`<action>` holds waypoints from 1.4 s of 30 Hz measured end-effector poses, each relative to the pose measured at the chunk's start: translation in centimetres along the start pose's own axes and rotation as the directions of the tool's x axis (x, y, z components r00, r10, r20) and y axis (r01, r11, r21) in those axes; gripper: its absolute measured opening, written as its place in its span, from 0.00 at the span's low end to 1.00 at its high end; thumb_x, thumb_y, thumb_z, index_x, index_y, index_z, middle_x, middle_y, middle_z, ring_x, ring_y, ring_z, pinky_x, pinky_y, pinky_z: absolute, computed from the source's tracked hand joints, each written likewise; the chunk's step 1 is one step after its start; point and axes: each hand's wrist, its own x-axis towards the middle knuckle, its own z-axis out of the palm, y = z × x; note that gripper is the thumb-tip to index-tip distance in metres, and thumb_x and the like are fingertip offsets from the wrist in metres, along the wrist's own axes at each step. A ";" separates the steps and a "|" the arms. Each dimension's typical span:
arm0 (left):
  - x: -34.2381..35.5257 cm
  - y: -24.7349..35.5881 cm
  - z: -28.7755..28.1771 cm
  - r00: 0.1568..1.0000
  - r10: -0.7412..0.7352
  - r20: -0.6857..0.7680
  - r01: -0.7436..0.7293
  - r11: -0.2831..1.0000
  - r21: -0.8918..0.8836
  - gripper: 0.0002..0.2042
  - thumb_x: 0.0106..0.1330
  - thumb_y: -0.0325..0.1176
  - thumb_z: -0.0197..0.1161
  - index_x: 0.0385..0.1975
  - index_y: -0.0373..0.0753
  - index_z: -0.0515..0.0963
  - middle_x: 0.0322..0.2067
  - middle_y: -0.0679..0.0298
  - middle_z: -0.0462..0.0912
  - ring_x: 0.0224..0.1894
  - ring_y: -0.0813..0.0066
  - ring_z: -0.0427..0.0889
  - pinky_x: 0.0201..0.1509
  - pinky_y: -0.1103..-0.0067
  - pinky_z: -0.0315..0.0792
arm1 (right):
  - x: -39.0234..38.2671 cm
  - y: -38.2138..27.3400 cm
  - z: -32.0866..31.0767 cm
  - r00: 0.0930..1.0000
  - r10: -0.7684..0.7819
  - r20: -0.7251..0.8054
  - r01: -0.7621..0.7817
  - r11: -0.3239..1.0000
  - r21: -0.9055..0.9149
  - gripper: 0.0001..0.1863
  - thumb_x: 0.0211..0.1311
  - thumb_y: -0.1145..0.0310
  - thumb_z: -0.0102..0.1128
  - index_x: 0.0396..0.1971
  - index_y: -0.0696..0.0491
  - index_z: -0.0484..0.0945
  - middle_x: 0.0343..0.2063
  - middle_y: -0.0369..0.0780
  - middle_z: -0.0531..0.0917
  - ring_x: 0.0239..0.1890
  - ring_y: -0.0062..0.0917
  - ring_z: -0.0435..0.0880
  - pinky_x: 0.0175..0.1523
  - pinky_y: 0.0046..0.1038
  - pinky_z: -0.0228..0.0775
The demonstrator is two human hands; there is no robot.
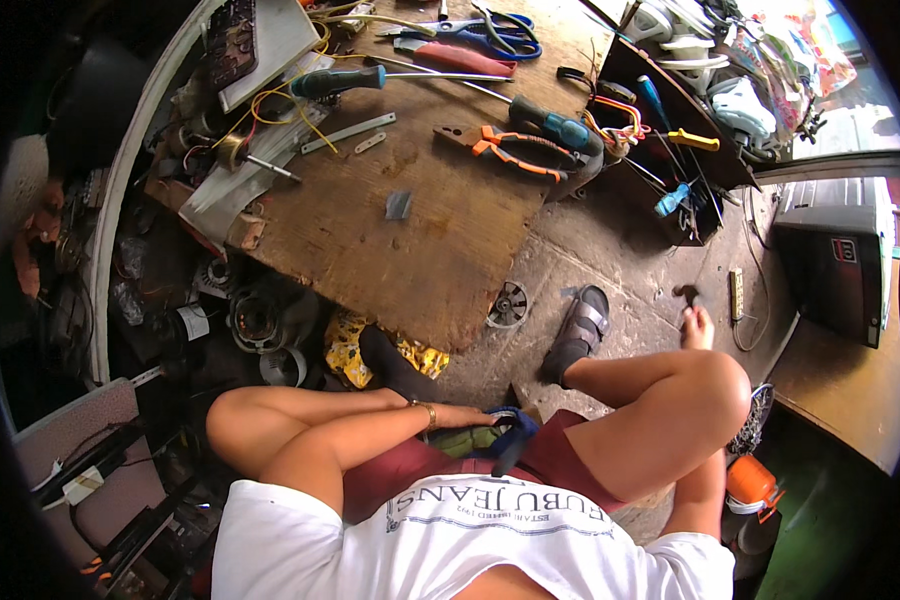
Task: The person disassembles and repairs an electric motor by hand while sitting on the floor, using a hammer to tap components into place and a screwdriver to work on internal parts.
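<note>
Blue cloth [510,432] bunched in lap; left hand [470,416] touches it; fingers' state unclear.

Left hand [470,416] fingers hidden (behind a dark blue object [510,436]); right hand unseen.

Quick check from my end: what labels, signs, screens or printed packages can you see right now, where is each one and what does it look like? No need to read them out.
Red label: small rectangle on the front of the dark box-shaped machine at right.
White label: small tag on a dark part among the clutter left of the wooden workboard.
White tag: pale rectangle on black cables, lower left.
Shirt print: dark lettering arched across the white shirt, bottom centre.
No screens visible.
</note>
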 end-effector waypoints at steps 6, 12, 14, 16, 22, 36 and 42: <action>9.1 -4.7 1.0 0.991 0.097 0.096 -0.119 0.959 0.257 0.31 0.68 0.58 0.41 0.50 0.33 0.73 0.49 0.54 0.76 0.49 0.66 0.72 0.55 0.69 0.64 | 6.6 -19.1 -2.0 0.984 -0.174 -0.043 0.178 0.978 0.110 0.06 0.65 0.65 0.55 0.34 0.51 0.72 0.17 0.23 0.64 0.16 0.06 0.57 0.20 0.14 0.45; 14.4 -5.7 7.1 0.983 0.182 -0.008 -0.178 0.969 0.174 0.23 0.64 0.53 0.52 0.40 0.37 0.79 0.35 0.64 0.81 0.38 0.76 0.73 0.45 0.74 0.68 | 10.5 -19.9 -1.7 0.966 -0.254 -0.050 0.255 0.967 0.012 0.14 0.64 0.65 0.56 0.43 0.60 0.74 0.29 0.28 0.74 0.29 0.09 0.65 0.34 0.12 0.57; 15.7 -5.3 7.8 0.983 0.184 0.012 -0.184 0.971 0.151 0.23 0.63 0.53 0.53 0.40 0.37 0.79 0.35 0.64 0.81 0.37 0.76 0.73 0.44 0.74 0.69 | 11.1 -18.5 -0.6 0.966 -0.255 0.031 0.256 0.964 -0.070 0.16 0.64 0.64 0.56 0.44 0.62 0.74 0.32 0.32 0.77 0.35 0.16 0.71 0.44 0.19 0.64; 17.0 -5.2 8.6 0.980 0.200 0.012 -0.200 0.975 0.101 0.23 0.63 0.53 0.53 0.39 0.37 0.80 0.35 0.64 0.81 0.36 0.76 0.73 0.43 0.73 0.69 | 10.2 -20.5 1.4 0.955 -0.240 0.173 0.287 0.893 -0.346 0.17 0.63 0.64 0.57 0.45 0.60 0.74 0.32 0.35 0.78 0.35 0.19 0.74 0.44 0.22 0.66; 16.9 -6.7 3.7 0.939 0.344 -0.017 -0.343 0.939 0.012 0.23 0.62 0.53 0.54 0.38 0.37 0.80 0.33 0.65 0.81 0.34 0.76 0.73 0.40 0.73 0.69 | 3.9 -27.7 3.9 0.662 -0.388 0.642 0.747 0.413 -0.521 0.12 0.54 0.63 0.62 0.34 0.54 0.74 0.23 0.46 0.79 0.29 0.39 0.81 0.36 0.38 0.70; 16.6 3.0 -9.3 -0.102 -0.170 -0.980 -0.548 0.832 -0.087 0.30 0.51 0.43 0.71 0.52 0.36 0.71 0.50 0.49 0.77 0.54 0.55 0.75 0.57 0.68 0.68 | -2.2 8.2 -10.3 0.950 -0.059 0.305 0.246 0.742 -0.624 0.19 0.49 0.59 0.64 0.40 0.52 0.74 0.28 0.47 0.79 0.33 0.43 0.78 0.38 0.39 0.69; 14.3 0.6 -9.3 -0.100 -0.117 -0.988 -0.500 0.864 -0.052 0.23 0.52 0.33 0.68 0.49 0.36 0.74 0.43 0.54 0.81 0.48 0.60 0.80 0.51 0.72 0.72 | -9.7 11.8 -10.1 0.809 0.036 0.587 0.411 0.679 -0.608 0.27 0.46 0.50 0.65 0.44 0.50 0.74 0.32 0.45 0.81 0.38 0.41 0.79 0.42 0.38 0.71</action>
